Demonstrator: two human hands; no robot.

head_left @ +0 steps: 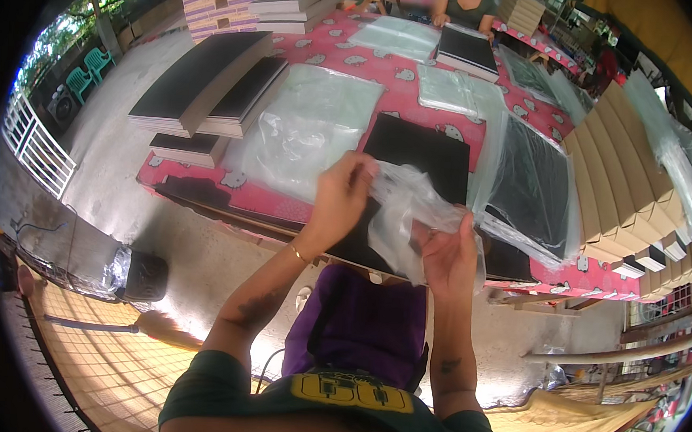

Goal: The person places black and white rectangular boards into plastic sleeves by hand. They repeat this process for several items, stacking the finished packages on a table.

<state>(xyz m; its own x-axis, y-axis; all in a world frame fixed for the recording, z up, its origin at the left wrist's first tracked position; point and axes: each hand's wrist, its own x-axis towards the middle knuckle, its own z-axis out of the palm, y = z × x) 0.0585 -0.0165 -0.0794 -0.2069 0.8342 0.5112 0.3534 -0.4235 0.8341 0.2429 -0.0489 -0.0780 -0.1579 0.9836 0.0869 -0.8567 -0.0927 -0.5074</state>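
Observation:
A crumpled clear plastic bag (406,208) hangs between my two hands over the near edge of the table. The fingers of my left hand (344,194) pinch its upper left end. My right hand (448,252) is at the bag's right side, thumb up and fingers curled, partly behind the film, gripping its edge. Beneath the bag lies a flat black sheet or cover (429,154), partly hidden by the plastic and my hands. Left of it rests a pile of clear plastic bags (312,127). To the right are black-covered pads in clear plastic (526,183).
Stacks of black-topped pads (204,73) stand on the left of the pink patterned table (325,44). A row of brown cardboard pieces (622,169) leans at right, with plastic bags over it. Across the table, a person (465,9) handles a black-topped pad (467,51).

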